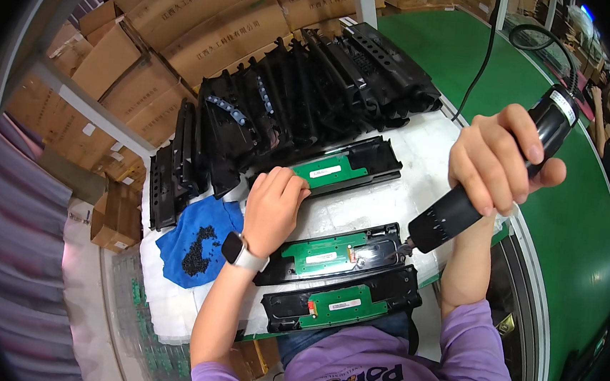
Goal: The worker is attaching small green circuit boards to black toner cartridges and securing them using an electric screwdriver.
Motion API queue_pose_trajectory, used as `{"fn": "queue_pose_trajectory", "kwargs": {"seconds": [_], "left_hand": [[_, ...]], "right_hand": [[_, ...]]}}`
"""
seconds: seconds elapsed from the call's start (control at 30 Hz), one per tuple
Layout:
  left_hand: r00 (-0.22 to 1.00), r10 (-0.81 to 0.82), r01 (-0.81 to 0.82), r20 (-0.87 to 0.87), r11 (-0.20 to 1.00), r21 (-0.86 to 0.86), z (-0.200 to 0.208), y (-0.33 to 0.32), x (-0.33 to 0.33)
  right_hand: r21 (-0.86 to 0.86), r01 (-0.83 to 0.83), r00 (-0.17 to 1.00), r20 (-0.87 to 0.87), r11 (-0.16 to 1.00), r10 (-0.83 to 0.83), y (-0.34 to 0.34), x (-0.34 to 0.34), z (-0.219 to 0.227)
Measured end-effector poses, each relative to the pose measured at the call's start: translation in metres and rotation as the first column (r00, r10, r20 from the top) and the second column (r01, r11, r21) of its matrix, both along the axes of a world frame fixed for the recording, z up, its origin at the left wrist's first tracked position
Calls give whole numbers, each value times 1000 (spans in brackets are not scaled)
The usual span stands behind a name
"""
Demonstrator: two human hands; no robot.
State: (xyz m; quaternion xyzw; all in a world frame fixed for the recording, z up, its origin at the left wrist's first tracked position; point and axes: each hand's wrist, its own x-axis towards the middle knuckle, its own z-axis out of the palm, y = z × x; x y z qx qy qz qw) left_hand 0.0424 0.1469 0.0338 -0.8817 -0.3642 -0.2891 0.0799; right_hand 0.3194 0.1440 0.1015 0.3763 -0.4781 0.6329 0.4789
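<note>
My right hand [494,159] is wrapped round a black electric screwdriver [454,213], tilted down to the left. Its tip reaches the right end of the middle black plastic housing [382,254], which carries a green circuit board [314,257]. My left hand [275,206] lies at the left end of the far black housing [386,161], fingers bent and close together over the edge of its green circuit board [346,166]. The fingertips are partly hidden, so what they pinch cannot be made out. Closest to my body is another black housing [397,291] with a green board [353,302].
A blue cloth [178,252] with a heap of small black screws [199,257] lies left of my left wrist. Several black housings [291,96] stand stacked along the far side of the white-covered table [430,150]. Behind are cardboard boxes [204,18]; a green surface [563,282] lies right.
</note>
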Motion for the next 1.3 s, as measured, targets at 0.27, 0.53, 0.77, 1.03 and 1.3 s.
{"fn": "queue_pose_trajectory", "kwargs": {"seconds": [0.27, 0.53, 0.77, 1.03, 1.3], "left_hand": [[988, 107, -105, 110, 994, -24, 13, -37, 4], [891, -279, 11, -358, 801, -599, 2, -150, 7], [909, -200, -2, -365, 876, -482, -19, -126, 11], [975, -112, 10, -193, 886, -463, -18, -102, 5], [818, 556, -534, -146, 641, -551, 1, -101, -81]], "right_hand": [[25, 37, 997, 71, 999, -39, 8, -5, -10], [-39, 0, 993, 118, 999, 5, 5, -12, -2], [79, 24, 977, 209, 997, -40, 16, -7, -5], [-66, 112, 977, 189, 992, -98, 22, -11, -18], [-148, 287, 911, 347, 947, -222, 12, -19, -18]]}}
